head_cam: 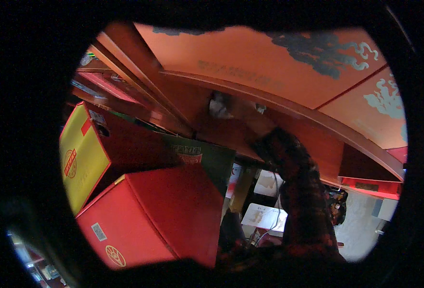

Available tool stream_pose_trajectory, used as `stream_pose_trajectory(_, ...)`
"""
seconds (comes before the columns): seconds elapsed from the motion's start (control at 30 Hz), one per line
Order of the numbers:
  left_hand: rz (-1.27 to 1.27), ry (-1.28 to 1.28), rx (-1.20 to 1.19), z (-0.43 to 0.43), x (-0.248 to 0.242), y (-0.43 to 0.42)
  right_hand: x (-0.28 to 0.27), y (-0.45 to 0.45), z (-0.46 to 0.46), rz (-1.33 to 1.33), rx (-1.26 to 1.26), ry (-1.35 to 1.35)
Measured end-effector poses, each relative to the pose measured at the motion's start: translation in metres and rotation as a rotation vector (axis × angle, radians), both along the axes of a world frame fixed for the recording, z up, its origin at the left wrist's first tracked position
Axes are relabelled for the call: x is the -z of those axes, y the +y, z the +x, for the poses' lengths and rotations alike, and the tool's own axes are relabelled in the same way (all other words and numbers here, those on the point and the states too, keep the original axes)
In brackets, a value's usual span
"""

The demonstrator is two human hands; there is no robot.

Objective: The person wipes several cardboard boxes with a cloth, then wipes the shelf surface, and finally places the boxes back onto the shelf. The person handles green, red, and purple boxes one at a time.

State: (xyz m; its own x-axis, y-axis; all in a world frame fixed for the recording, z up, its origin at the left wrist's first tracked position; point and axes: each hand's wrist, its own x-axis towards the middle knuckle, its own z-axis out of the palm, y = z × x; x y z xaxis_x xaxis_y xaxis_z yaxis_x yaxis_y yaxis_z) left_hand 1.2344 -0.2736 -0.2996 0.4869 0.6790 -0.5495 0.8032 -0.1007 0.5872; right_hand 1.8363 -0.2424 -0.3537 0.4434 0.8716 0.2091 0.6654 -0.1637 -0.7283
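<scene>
My right arm, in a dark plaid sleeve (302, 172), reaches up into a compartment of a reddish wooden shelf (230, 133). My right hand (249, 113) is blurred and in shadow; it holds a crumpled white cloth (219, 106) against the inside of the compartment. A scrap of the white shows on the hand's other side too. Another dark sleeve (232, 228) shows low in the middle, beside a large red box (186, 212); my left hand is out of view.
A box with a yellow side (86, 154) leans left of the red one, and a dark green box (212, 154) stands behind. Orange panels with cloud patterns (240, 54) rise above the shelf edge. White printed boxes (264, 217) and a thin cable (278, 208) lie below my arm.
</scene>
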Motion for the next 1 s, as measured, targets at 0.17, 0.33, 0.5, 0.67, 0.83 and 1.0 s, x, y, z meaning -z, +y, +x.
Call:
stream_pose_trajectory(0.17,0.009,0.000,0.013,0.009,0.001,-0.007,-0.041,-0.053,-0.044,-0.021,-0.384,-0.077)
stream_pose_trajectory(0.33,0.019,0.005,0.032,0.022,-0.001,-0.014,-0.061,-0.066,-0.057,-0.234,-0.472,-0.423)
stream_pose_trajectory(0.5,0.034,0.024,0.039,0.027,-0.004,-0.013,-0.043,-0.083,-0.001,0.003,-0.397,-0.621)
stream_pose_trajectory(0.67,0.075,0.056,0.052,0.027,-0.008,-0.008,-0.035,-0.129,0.070,-0.187,0.137,-0.599)
stream_pose_trajectory(0.83,0.132,0.097,0.123,0.041,-0.017,0.002,-0.025,-0.219,0.093,-0.248,0.525,-0.579)
stream_pose_trajectory(1.0,-0.073,0.276,0.251,0.051,-0.019,0.017,-0.020,-0.347,0.083,-0.389,0.892,-0.535)
